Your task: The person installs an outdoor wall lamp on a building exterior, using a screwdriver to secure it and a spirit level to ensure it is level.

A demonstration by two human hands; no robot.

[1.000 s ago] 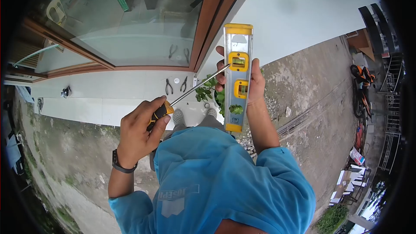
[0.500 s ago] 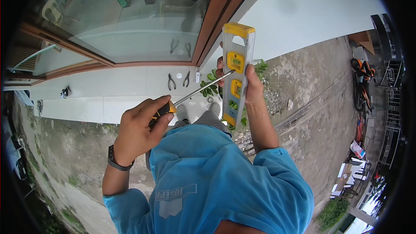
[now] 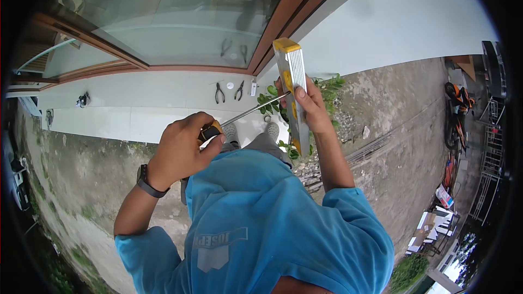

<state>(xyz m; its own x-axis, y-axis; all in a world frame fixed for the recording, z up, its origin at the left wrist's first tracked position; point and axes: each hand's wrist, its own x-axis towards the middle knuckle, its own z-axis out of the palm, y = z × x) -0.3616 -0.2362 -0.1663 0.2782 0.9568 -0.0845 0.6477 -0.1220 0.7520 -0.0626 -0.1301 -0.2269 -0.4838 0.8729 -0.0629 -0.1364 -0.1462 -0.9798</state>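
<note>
My left hand (image 3: 182, 147), with a dark band on its wrist, is closed around the black and yellow handle of a screwdriver (image 3: 251, 111). The shaft points up and right, and its tip meets the side of a spirit level (image 3: 296, 71) near the middle; whether it sits in a screw is too small to tell. My right hand (image 3: 315, 108) grips the level, thumb on its ribbed metal edge and fingers mostly hidden behind. The level stands roughly upright in view, turned edge-on, with yellow end caps and yellow vial holders.
Two pairs of pliers (image 3: 219, 93) and a white disc (image 3: 230, 85) lie on the pale tiled ledge (image 3: 163, 90). A brown-framed glass door (image 3: 196, 68) rises beyond. Green leaves (image 3: 329, 83) grow behind the level. A motorcycle (image 3: 463, 98) stands far right on rough ground.
My right hand has turned the level from its broad face toward edge-on. My left hand keeps the screwdriver against it, with the handle slightly higher in view.
</note>
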